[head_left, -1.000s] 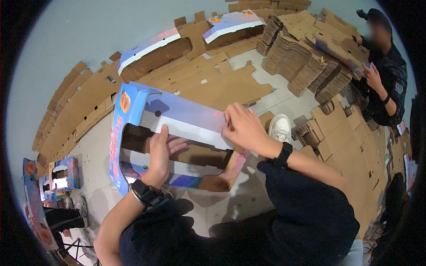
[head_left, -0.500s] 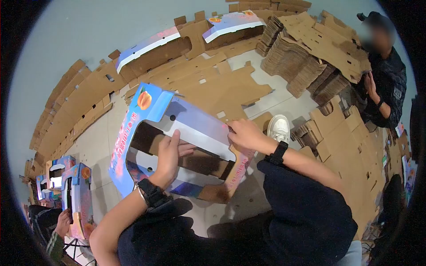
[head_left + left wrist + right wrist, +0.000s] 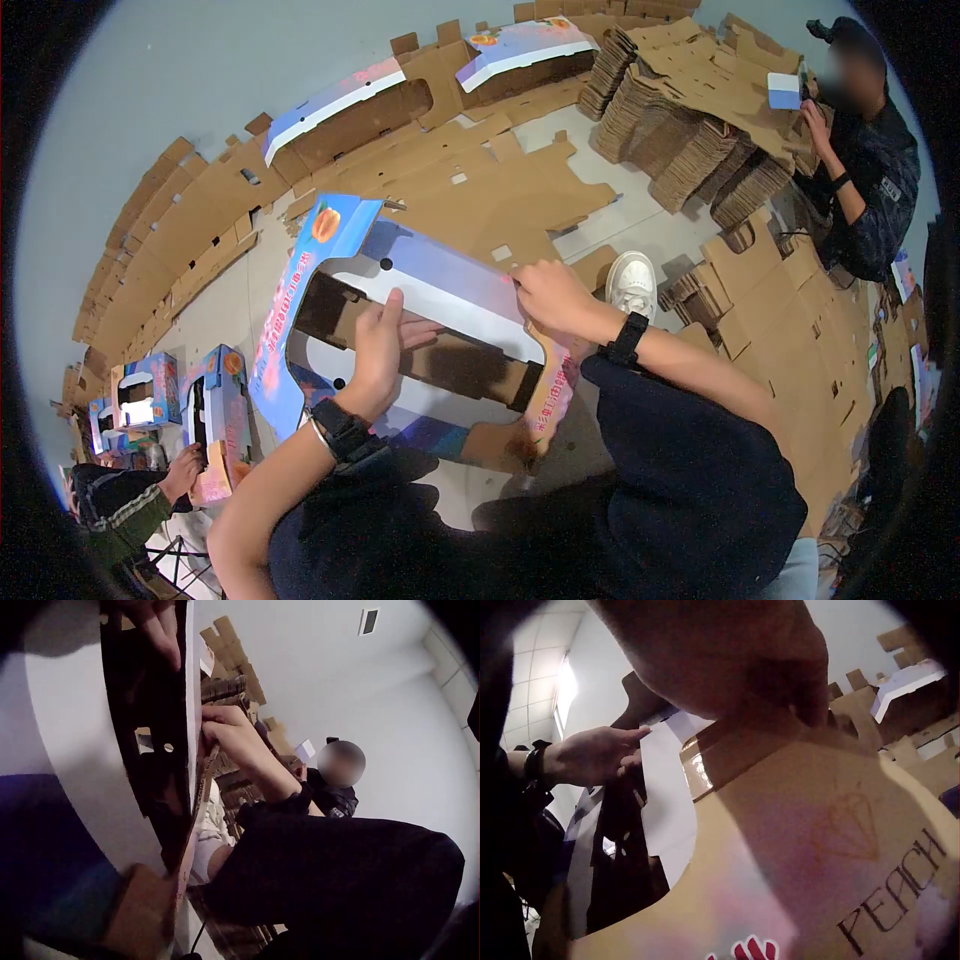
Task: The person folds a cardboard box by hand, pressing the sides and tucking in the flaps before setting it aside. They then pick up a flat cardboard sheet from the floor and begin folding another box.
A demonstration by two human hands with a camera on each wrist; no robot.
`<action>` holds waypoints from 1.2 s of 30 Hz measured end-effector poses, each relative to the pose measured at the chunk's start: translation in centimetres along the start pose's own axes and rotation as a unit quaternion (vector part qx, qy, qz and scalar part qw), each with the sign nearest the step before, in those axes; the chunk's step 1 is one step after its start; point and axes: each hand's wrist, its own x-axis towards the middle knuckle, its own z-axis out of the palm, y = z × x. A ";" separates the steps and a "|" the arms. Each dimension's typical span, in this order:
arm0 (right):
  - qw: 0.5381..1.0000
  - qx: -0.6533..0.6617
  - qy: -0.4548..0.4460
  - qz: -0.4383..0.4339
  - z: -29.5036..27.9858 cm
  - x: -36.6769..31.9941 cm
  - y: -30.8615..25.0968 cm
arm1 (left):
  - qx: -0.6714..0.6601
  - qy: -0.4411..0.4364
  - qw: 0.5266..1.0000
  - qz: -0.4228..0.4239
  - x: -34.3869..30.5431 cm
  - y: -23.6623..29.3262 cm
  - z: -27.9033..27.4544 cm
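Note:
A printed cardboard peach box (image 3: 445,300), blue and pink with a large cut-out opening, is tilted in front of me. My left hand (image 3: 378,350) is at the opening, thumb up against the white inner strip and fingers extended beside its edge. In the right wrist view, the left fingertips (image 3: 641,733) meet the white panel. With curled fingers, my right hand (image 3: 555,300) pinches the box's upper right corner, where a brown flap folds over. The lettering PEACH (image 3: 892,892) shows on the box in the right wrist view; my right fingertips are partly hidden there.
Flattened cardboard sheets (image 3: 530,190) cover the floor ahead, with tall stacks (image 3: 665,135) at the back right. A person (image 3: 865,170) stands behind them. At left, another person's hand (image 3: 183,470) holds a printed box (image 3: 228,400), near more boxes (image 3: 147,390). My white shoe (image 3: 632,283) is on the floor.
The box has shifted slightly right, and my left hand has moved right with it. My right hand keeps its pinch. A neighbour's hand and box have appeared at left; the person at right has lifted a small panel.

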 end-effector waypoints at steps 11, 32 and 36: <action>0.997 0.068 -0.043 0.001 -0.8 -0.5 0.0 | 0.005 -0.006 1.000 -0.002 0.0 0.0 0.0; 0.850 0.217 -0.414 0.241 3.6 -2.0 2.5 | 0.174 -0.056 0.982 0.048 -0.8 -1.9 0.6; 0.819 0.208 -0.461 0.270 3.6 -2.9 2.2 | 0.239 -0.098 0.961 0.097 -1.5 -1.9 0.4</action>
